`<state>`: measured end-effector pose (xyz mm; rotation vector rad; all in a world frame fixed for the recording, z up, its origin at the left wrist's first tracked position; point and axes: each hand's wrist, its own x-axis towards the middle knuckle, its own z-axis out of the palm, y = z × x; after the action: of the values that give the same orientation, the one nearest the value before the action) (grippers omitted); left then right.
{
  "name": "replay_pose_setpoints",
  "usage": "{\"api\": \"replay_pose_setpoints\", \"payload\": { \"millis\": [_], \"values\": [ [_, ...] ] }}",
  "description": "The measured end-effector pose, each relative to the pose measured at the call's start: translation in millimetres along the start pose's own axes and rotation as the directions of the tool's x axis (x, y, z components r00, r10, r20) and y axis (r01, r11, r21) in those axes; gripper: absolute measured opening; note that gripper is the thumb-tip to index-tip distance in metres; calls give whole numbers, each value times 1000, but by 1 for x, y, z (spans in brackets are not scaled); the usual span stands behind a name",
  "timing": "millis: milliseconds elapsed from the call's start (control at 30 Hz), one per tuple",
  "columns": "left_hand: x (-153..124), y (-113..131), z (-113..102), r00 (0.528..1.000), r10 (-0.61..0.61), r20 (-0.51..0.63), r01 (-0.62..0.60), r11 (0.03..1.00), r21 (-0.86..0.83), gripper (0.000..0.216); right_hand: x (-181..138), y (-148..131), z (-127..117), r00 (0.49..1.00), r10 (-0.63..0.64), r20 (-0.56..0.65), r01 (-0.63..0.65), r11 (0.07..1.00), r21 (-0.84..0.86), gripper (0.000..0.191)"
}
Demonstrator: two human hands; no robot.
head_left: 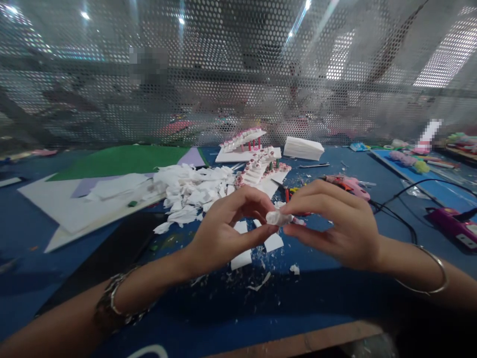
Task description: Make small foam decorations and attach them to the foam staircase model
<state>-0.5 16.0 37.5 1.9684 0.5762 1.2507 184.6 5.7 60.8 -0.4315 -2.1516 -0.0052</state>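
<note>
My left hand point(227, 228) and my right hand point(335, 223) meet above the blue table point(328, 293). Both pinch a small rolled white paper piece point(278, 218) between thumb and fingers. A bit of red or pink shows at the roll's right end, inside my right fingers. Small white paper squares point(257, 248) and scraps lie on the table directly below the hands. A bracelet is on each wrist.
A heap of cut white paper point(194, 191) lies behind my left hand, beside green and white sheets point(119, 161). White tiered paper models point(257, 166) and a white paper stack point(302, 148) stand farther back. A pink glue gun point(348, 185) with black cord lies right. A perforated metal screen point(238, 74) closes the back.
</note>
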Motion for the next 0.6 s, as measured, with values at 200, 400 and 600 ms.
{"api": "replay_pose_setpoints", "payload": {
  "millis": [200,400,600],
  "values": [
    [-1,2,0,999,-20,29,20,1000,-20,16,-3,1,5,1000,-18,-11,18,999,-37,11],
    [-1,-1,-2,997,-59,52,60,998,-5,13,-1,0,5,998,56,2,-56,998,-6,12],
    [-3,-1,-1,999,-48,23,49,997,-55,7,-3,1,6,999,51,4,-51,998,-24,10]
  ]
}}
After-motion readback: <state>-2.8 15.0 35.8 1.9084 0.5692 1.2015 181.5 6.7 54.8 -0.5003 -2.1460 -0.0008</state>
